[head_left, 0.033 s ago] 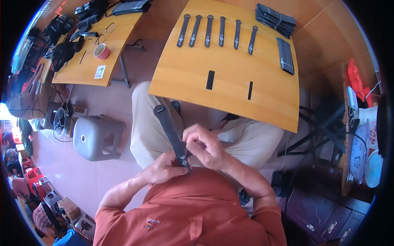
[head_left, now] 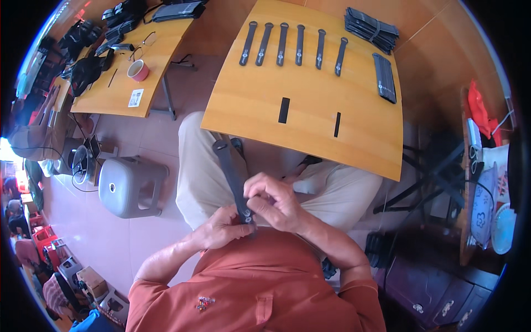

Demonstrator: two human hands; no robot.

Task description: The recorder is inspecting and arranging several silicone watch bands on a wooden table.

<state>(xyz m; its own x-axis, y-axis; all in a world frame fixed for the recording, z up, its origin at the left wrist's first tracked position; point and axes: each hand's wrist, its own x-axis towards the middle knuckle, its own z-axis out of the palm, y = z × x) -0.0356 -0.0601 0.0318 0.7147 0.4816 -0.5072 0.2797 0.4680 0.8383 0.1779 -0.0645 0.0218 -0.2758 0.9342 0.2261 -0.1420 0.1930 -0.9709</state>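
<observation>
A dark grey strap (head_left: 229, 171) with a slotted, rounded far end is held up over my lap, its far end leaning to the left. My left hand (head_left: 220, 229) grips its near end, the thumb lying across the pale printed mark. Curled in from the right, my right hand (head_left: 275, 202) pinches at the strap's edge just above that mark; what lies under its fingertips is partly hidden. Several matching straps (head_left: 281, 44) lie in a row along the far side of the wooden table (head_left: 238, 105), slotted ends pointing away.
On the table are a banded bundle of dark straps (head_left: 371, 30), a flat stack of straps (head_left: 385, 77) and two black strips (head_left: 284, 110) (head_left: 337, 125). A grey stool (head_left: 130, 185) stands left. The side table (head_left: 149, 83) holds a pink cup (head_left: 138, 70), glasses and black gear.
The strap's far end has shifted slightly to the right. My right hand has tilted and moved a little lower and closer along the strap. My left hand keeps its hold.
</observation>
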